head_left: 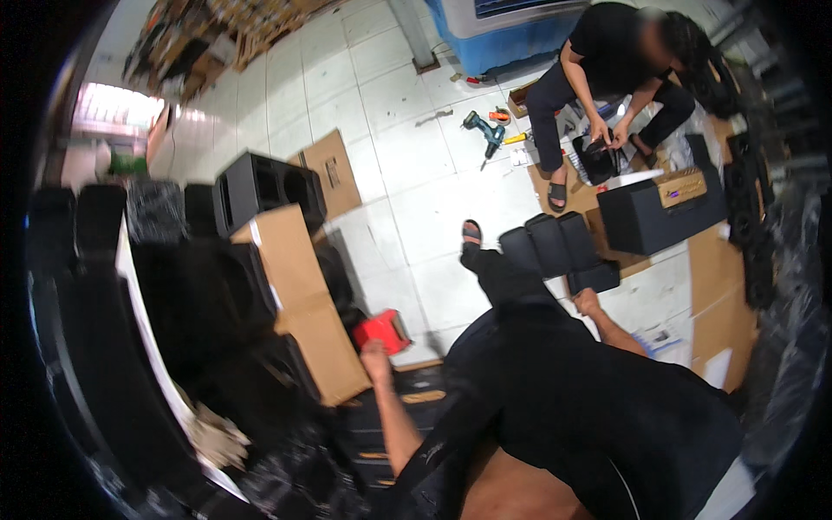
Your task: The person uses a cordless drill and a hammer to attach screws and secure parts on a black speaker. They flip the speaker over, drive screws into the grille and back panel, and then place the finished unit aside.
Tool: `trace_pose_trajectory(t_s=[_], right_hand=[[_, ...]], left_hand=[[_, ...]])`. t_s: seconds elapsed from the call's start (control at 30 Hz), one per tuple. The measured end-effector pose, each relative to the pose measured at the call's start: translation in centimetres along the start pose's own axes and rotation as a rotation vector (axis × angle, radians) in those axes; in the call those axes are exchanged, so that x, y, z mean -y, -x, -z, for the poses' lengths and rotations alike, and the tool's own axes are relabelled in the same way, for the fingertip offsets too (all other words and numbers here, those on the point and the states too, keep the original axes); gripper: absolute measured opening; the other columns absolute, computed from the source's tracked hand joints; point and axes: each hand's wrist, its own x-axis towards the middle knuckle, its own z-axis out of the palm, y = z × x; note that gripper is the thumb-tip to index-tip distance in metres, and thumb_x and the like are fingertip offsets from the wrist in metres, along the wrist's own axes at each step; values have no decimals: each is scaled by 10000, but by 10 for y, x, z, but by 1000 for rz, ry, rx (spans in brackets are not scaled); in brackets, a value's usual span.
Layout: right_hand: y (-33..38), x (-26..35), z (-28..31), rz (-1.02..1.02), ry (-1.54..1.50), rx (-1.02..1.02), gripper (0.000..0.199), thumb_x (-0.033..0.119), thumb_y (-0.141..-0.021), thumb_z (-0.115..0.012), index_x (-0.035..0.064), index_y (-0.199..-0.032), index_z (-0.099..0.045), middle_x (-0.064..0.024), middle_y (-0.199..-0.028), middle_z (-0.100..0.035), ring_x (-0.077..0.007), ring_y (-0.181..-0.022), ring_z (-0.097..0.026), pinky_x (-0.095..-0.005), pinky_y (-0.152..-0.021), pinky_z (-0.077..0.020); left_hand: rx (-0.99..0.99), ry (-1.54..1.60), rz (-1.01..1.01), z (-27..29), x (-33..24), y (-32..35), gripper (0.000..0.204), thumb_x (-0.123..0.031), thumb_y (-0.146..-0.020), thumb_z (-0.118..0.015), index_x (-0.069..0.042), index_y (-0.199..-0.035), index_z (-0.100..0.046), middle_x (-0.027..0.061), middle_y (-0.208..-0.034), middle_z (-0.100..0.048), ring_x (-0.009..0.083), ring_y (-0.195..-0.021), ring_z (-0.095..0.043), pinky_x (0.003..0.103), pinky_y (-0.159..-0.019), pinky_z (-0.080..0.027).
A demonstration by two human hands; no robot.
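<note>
My left hand (375, 364) is closed at the lower edge of a small red open-sided box (381, 333), beside a strip of brown cardboard. My right hand (588, 302) is curled closed just below a small black block (594, 277). Whether anything is inside its fingers is hidden. Against that block lies a row of black padded-looking pieces (548, 245) on the white tiles. My sandalled foot (471, 232) is on the floor ahead.
Black speaker cabinets (269, 192) and cardboard (303, 303) crowd the left. At the upper right, a seated person (620, 61) handles a small dark item. Near that person lie a cordless drill (485, 134) and a large black box (663, 208). A blue-and-white cooler (503, 39) stands behind.
</note>
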Motion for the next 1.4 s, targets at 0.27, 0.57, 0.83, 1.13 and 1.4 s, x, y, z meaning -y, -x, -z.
trace_pose_trajectory(t_s=[0.27,0.57,0.83,1.13,1.4], right_hand=[[13,227,40,229,-317,-322,327,297,-823,-658,-21,-892,-693,-205,-905,-684,-379,-916,-646,-427,-814,-511],[-4,288,46,-97,-702,-541,254,261,-793,-694,25,-884,-713,-165,-835,-698,-294,-806,-689,-387,-735,-536],[-46,365,1,-316,-678,-548,247,230,-767,-737,6,-863,-701,-164,-810,-704,-268,-778,-700,-349,-724,-543],[-342,378,-93,-48,-362,-604,193,233,-777,-704,50,-822,-659,-187,-779,-653,-395,-756,-638,-466,-701,-516],[-635,354,-37,60,-152,-711,398,190,-794,-676,1,-1109,-520,-230,-983,-615,-412,-927,-601,-500,-774,-488]], left_hand=[[688,189,177,-89,-135,-110,309,-211,-938,-593,38,-1113,-645,95,-1010,-678,200,-925,-624,324,-852,-485],[555,-329,-12,-149,-312,-399,324,-259,-947,-566,14,-1113,-620,120,-974,-671,189,-732,-655,287,-603,-513],[887,-460,-136,-258,-434,-470,296,-203,-936,-578,31,-1114,-613,119,-960,-673,208,-865,-663,299,-723,-521],[1160,-721,-379,-432,-408,-494,251,-126,-951,-570,31,-1140,-618,123,-978,-696,143,-867,-654,263,-789,-506],[1354,-696,-1212,-773,-363,-536,206,-122,-918,-583,17,-1055,-649,185,-860,-684,253,-772,-685,337,-685,-500]])
